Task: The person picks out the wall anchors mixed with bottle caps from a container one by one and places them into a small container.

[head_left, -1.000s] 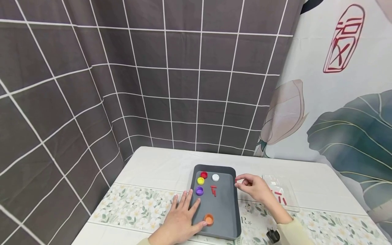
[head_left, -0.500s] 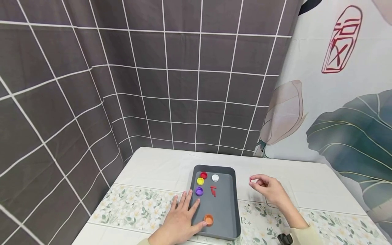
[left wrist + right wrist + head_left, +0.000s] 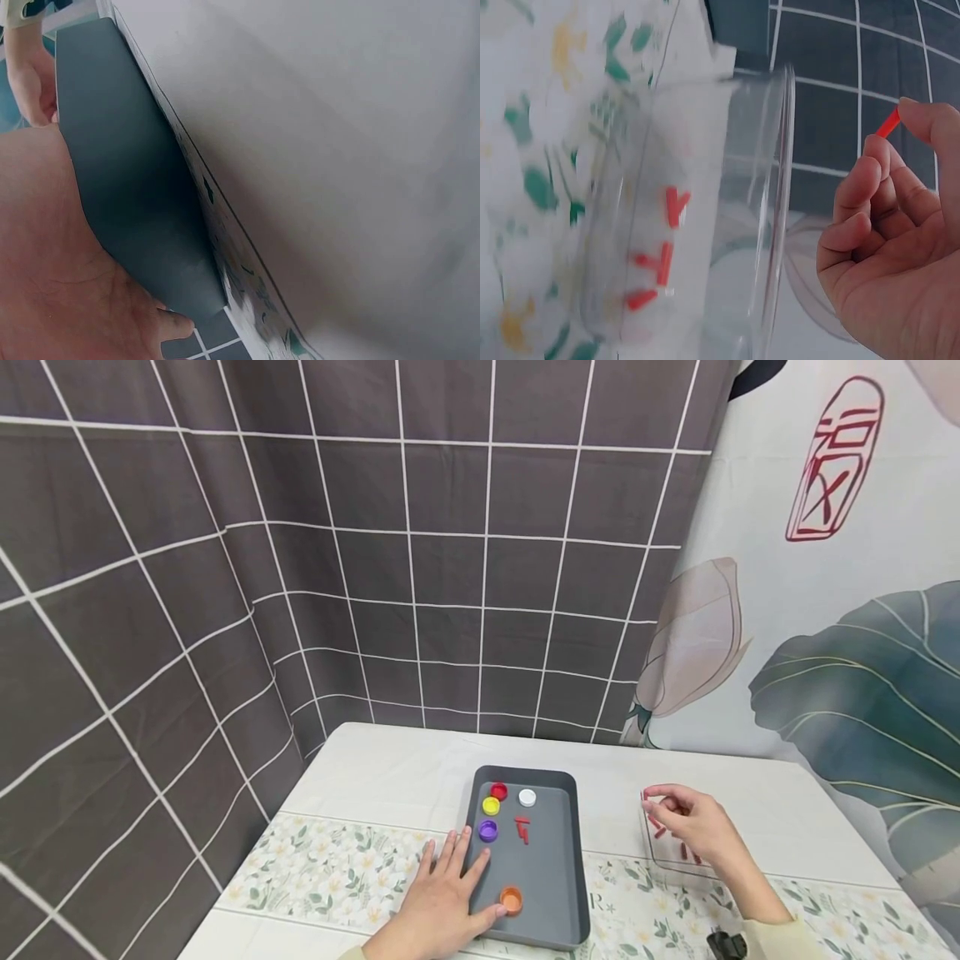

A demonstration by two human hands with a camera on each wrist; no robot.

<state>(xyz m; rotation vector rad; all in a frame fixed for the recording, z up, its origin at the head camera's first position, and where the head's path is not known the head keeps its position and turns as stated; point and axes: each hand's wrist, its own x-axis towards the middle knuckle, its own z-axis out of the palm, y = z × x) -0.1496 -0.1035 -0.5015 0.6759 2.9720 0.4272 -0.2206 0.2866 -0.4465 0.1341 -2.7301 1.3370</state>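
My left hand [image 3: 442, 897] lies flat with fingers spread over the left rim of a dark grey tray [image 3: 543, 881]. Its thumb tip is at an orange bottle cap [image 3: 512, 900]; whether they touch I cannot tell. Between thumb and forefinger, my right hand [image 3: 697, 827] pinches a small red stick [image 3: 889, 122], held above a clear plastic box [image 3: 784, 187]. Several more red sticks [image 3: 664, 262] lie loose in that box. On the tray, a few red sticks [image 3: 522, 831] lie close together near the middle.
Toward the tray's far end sit a red cap [image 3: 498, 791], a yellow cap [image 3: 491, 806], a purple cap [image 3: 488, 831] and a white cap [image 3: 527, 797]. A flower-patterned cloth [image 3: 322, 864] covers the table, and dark checked curtain [image 3: 450, 568] hangs behind it.
My right hand has moved right, from the tray's right rim to over the clear box, still pinching a red stick. The left hand and the tray's contents stay put.
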